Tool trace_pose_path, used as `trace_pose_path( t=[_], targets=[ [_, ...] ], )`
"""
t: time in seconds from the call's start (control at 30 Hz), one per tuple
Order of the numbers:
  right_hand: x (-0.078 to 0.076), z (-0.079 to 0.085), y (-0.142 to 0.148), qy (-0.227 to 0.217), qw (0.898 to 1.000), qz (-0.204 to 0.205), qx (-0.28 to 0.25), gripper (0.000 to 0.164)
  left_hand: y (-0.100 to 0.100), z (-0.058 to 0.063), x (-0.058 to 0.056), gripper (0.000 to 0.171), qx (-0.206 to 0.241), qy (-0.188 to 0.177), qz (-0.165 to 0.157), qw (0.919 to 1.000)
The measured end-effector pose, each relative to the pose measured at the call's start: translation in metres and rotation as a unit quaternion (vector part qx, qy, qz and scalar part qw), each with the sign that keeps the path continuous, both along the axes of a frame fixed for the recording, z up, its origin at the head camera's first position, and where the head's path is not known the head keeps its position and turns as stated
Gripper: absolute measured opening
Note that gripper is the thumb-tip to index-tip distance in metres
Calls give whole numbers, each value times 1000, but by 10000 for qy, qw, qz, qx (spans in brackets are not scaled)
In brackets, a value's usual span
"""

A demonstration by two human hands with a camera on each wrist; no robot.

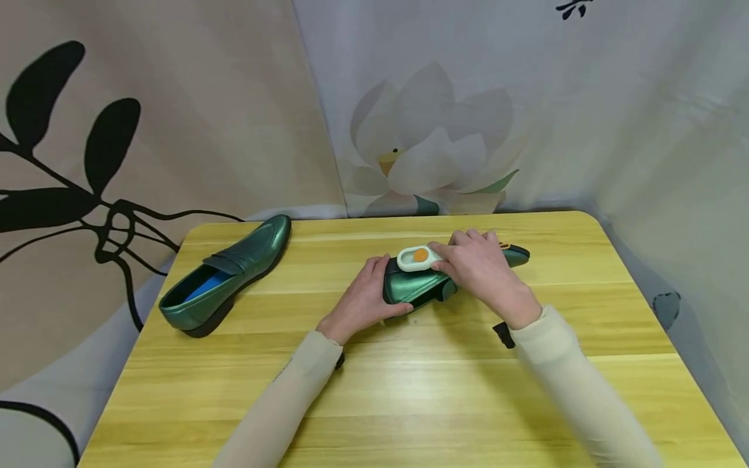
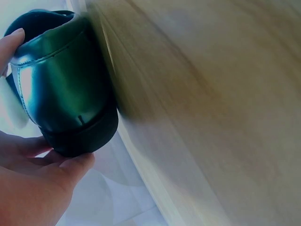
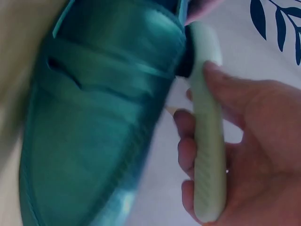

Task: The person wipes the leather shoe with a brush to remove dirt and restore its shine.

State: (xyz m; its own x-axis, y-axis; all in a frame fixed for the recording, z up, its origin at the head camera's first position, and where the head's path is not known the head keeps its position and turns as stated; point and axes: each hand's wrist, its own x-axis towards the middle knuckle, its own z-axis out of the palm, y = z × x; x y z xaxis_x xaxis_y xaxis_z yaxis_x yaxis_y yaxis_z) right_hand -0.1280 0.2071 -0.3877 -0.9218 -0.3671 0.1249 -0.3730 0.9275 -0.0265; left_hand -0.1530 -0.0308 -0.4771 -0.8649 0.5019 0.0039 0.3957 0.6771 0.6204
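Note:
A shiny green loafer (image 1: pixel 414 284) is tipped on its side on the table, sole toward the far edge. My left hand (image 1: pixel 368 296) grips its heel end; in the left wrist view the thumb and fingers are around the dark heel (image 2: pixel 89 136). My right hand (image 1: pixel 482 273) holds a pale brush (image 1: pixel 420 255) with an orange oval on its head. The right wrist view shows fingers curled round the brush handle (image 3: pixel 209 165), and the dark bristles (image 3: pixel 187 54) at the loafer's side. Whether they touch cannot be told.
A matching green loafer (image 1: pixel 257 250) with a blue insole stands upright at the table's left, toe toward the back. The wooden table (image 1: pixel 409 403) has its far edge against a pale curtain (image 1: pixel 234 117) printed with leaves and a flower. More curtain hangs at the right.

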Motion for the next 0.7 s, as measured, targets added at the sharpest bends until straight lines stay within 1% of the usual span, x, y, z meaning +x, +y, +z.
trace_pose_path(
  t=[0.13,0.27,0.33,0.53,0.6,0.7],
  targets=[
    [1,-8,-8,-86,9997,145,-193,44,0,-1,0,108,112,-3,-45,9999],
    [4,-15,-12,145,9995,147,-247,45,0,-2,0,107,190,42,-48,9998],
    [6,-15,-9,296,9992,13,-258,45,0,-2,0,108,136,77,-29,9999],
    [14,-12,12,791,9944,-642,-269,44,1,-2,-1,113,-30,121,28,9999],
    [18,-13,14,981,9926,-665,-277,44,1,-3,-1,113,-34,128,35,9999],
    [26,-18,7,1171,9916,-453,-311,44,2,-3,-1,112,-33,164,16,9999]
  ],
)
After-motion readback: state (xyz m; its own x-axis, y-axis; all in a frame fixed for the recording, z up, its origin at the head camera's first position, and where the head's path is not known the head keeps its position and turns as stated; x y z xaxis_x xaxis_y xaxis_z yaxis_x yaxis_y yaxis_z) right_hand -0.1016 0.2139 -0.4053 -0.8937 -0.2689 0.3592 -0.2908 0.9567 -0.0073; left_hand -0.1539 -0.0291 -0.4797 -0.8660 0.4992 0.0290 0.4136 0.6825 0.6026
